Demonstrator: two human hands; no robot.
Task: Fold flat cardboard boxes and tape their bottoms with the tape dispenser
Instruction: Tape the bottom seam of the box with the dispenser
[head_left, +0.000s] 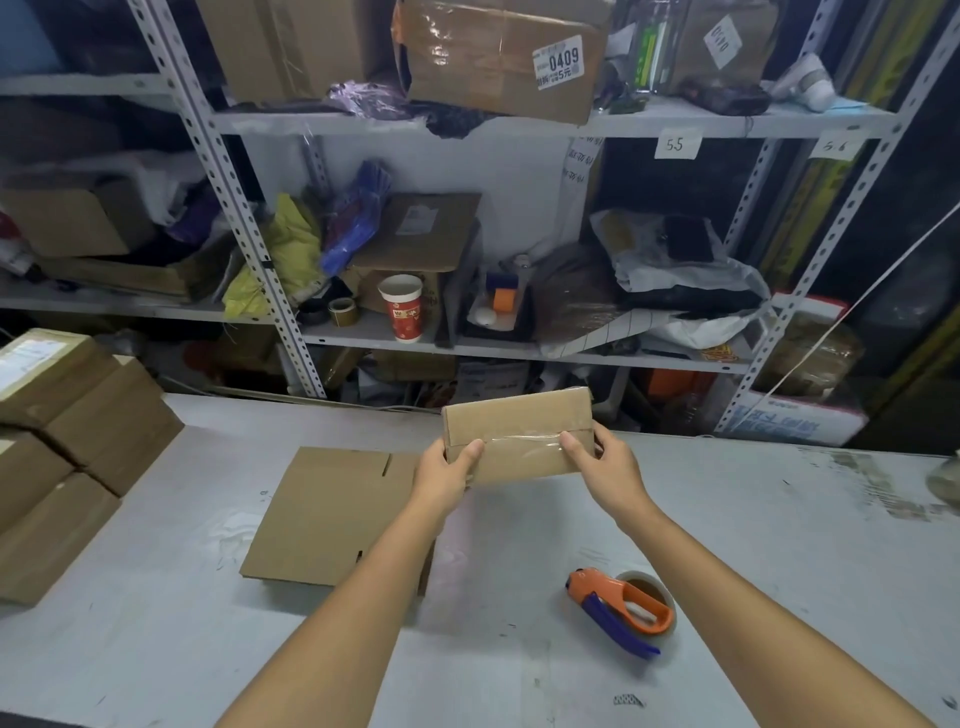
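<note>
I hold a small folded cardboard box up above the white table, its taped face toward me with a strip of clear tape across the seam. My left hand grips its left end, thumb on the front. Gripping the right end is my right hand, whose thumb lies on the tape. A stack of flat cardboard boxes lies on the table under my left forearm. The orange and blue tape dispenser rests on the table at the near right, untouched.
Several brown boxes are stacked at the table's left edge. Behind the table stand metal shelves crammed with cartons, bags, a red paper cup and tape rolls. A glass object shows at the far right edge.
</note>
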